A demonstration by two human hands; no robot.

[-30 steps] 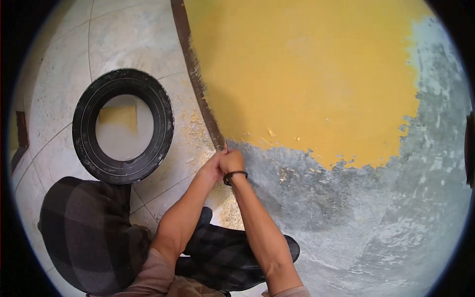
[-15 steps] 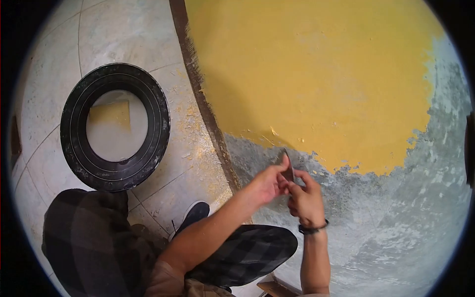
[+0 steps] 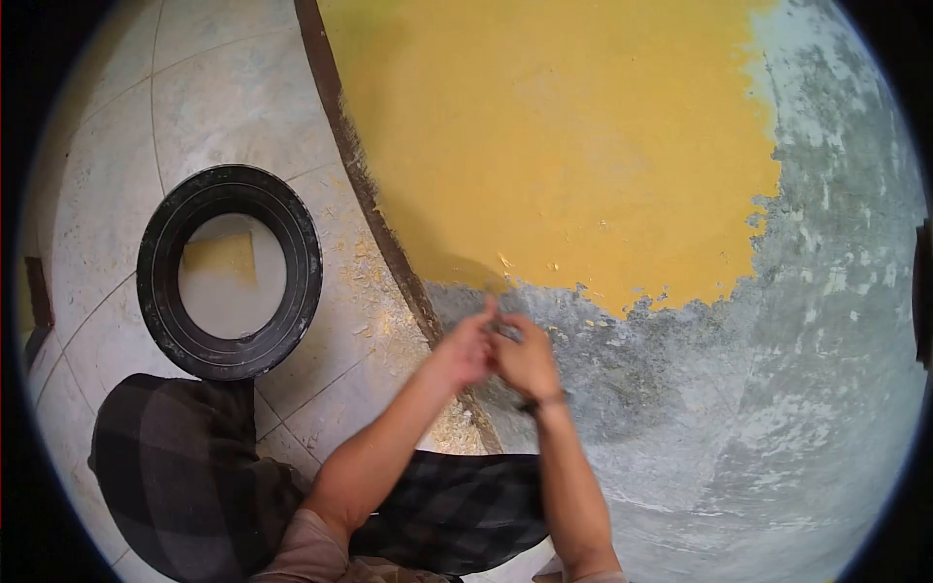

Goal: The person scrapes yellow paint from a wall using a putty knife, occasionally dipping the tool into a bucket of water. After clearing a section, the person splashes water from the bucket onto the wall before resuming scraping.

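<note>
My left hand (image 3: pixel 468 350) and my right hand (image 3: pixel 526 358) meet in front of the lower edge of the yellow paint (image 3: pixel 554 175). Between their fingers is a small, dark, flat scraper (image 3: pixel 506 331), mostly hidden and blurred by motion. My right hand is closed round it. The left thumb points up while the other left fingers curl against the scraper. Behind both hands, the wall shows bare grey plaster (image 3: pixel 622 360) with a ragged paint edge above it. A few loose yellow flakes cling along that edge.
On the tiled floor (image 3: pixel 97 233) at left stands a round black tub (image 3: pixel 157 282) of cloudy water, a yellow patch showing in it. Yellow flakes (image 3: pixel 384 311) litter the floor beside the brown skirting strip (image 3: pixel 352 160). My bent knees in dark checked cloth fill the bottom.
The view has shifted, so wall and paint sit further left and the tub looks smaller. My hands remain together at the scraper, whose blade showed more plainly before.
</note>
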